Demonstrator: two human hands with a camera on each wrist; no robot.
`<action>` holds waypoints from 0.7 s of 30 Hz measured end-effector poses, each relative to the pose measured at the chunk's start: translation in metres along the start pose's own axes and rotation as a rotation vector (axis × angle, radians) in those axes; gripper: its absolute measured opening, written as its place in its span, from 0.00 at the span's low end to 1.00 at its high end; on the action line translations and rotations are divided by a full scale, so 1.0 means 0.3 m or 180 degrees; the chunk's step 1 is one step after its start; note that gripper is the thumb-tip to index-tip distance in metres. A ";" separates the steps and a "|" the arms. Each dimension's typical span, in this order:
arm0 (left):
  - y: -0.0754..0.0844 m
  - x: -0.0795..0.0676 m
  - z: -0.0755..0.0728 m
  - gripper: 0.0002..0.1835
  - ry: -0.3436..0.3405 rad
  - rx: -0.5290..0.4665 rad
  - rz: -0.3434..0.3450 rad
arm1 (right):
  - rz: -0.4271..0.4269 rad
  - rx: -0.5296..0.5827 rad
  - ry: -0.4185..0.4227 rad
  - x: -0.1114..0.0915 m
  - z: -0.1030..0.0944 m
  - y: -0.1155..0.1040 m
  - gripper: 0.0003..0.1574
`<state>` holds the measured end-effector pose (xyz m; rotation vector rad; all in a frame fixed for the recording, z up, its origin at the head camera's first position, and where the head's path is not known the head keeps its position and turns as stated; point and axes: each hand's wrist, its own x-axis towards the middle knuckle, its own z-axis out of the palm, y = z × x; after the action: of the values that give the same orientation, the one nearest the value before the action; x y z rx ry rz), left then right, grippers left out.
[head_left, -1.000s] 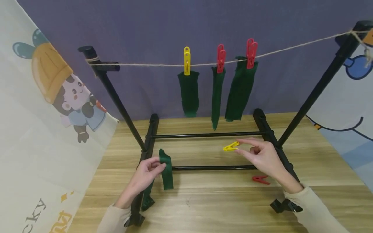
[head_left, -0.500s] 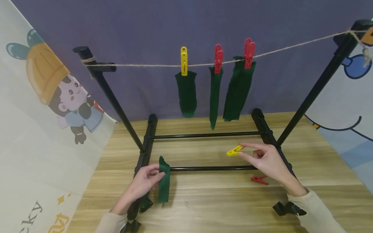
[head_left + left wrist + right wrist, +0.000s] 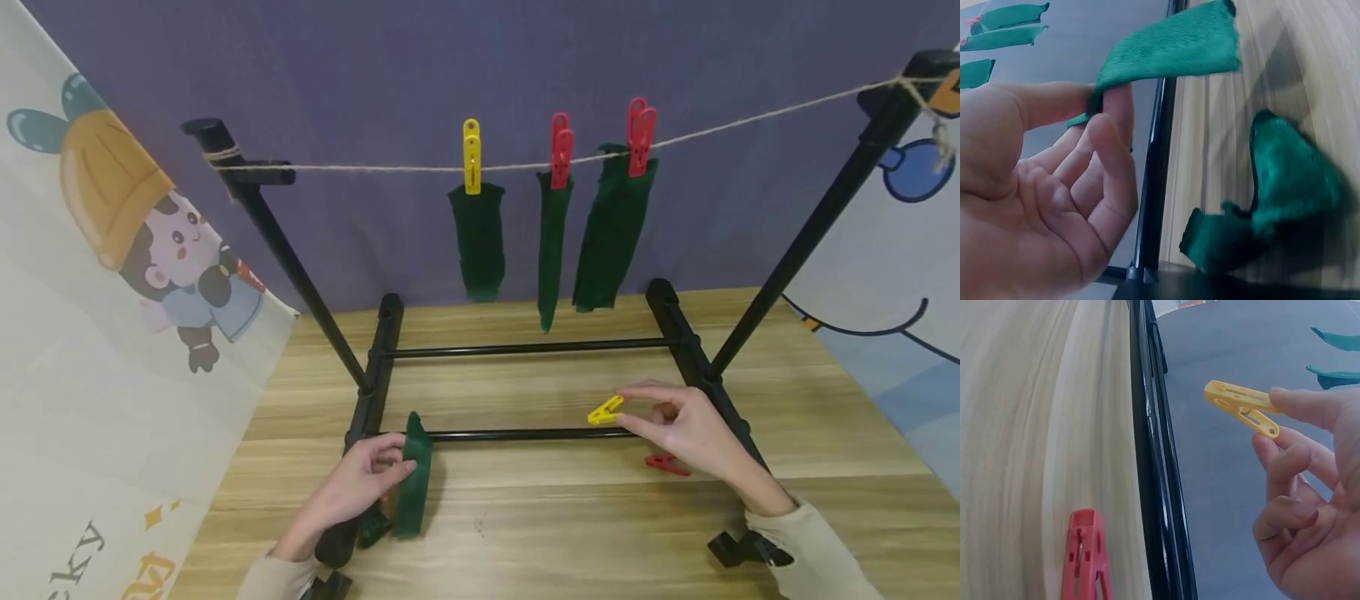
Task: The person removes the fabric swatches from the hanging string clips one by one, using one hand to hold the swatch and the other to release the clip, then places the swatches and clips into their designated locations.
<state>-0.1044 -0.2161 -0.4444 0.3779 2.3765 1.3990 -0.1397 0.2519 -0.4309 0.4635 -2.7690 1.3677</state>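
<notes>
Left hand (image 3: 358,483), 7 o'clock, pinches green cloth strip (image 3: 415,490) | right hand (image 3: 681,423), 4 o'clock, pinches yellow clothespin (image 3: 1238,398) | both lowered; strip unpegged

1. The rack (image 3: 801,250) is black; its string (image 3: 375,169) is beige.
2. On the rack hang plain dark green cloths (image 3: 478,242), under one yellow peg (image 3: 472,157) and two red pegs (image 3: 562,154).
3. Near the rack, the held peg (image 3: 604,412) is yellow and the held cloth (image 3: 414,487) is green.
4. Below the rack, the table (image 3: 540,525) is light brown with wood-grain stripes.
5. Behind the rack, the backdrop (image 3: 360,83) is plain purple-grey.
</notes>
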 end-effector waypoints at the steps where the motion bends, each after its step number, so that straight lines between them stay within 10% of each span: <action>1: -0.003 -0.001 -0.003 0.20 -0.0037 0.0040 0.0014 | 0.0041 -0.0012 -0.0036 -0.002 0.000 0.003 0.23; 9: -0.016 -0.011 -0.012 0.16 -0.0322 0.0412 -0.0057 | 0.0238 -0.0033 -0.0207 -0.011 0.008 0.021 0.23; 21: -0.024 -0.017 -0.003 0.17 0.0021 0.0693 -0.0245 | 0.0381 0.0057 -0.0550 -0.025 0.032 0.063 0.26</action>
<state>-0.1005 -0.2224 -0.4494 0.3341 2.5280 1.1132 -0.1365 0.2570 -0.4525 0.4432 -2.9696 1.4430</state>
